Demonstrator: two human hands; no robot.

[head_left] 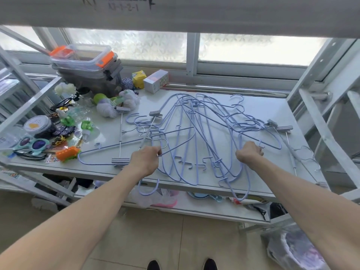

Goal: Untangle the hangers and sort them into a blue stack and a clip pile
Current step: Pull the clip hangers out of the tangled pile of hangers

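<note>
A tangle of several blue wire hangers [196,133] spreads over the middle of the white shelf top [272,108]; some loops hang over its front edge. Grey clip hangers lie among them: one on the left [120,137], another crossing it [150,129], and one on the right [288,145]. My left hand [145,159] is closed on a blue hanger [136,147] that points left. My right hand [248,152] grips blue hanger wires on the right side of the tangle.
Clutter fills the shelf's left end: stacked clear boxes with orange latches [85,65], sunglasses [33,144], a jar [38,125], an orange toy [67,153], small cartons [155,80]. Metal rack posts [321,145] stand at both sides. A plastic bag [292,248] sits on the floor.
</note>
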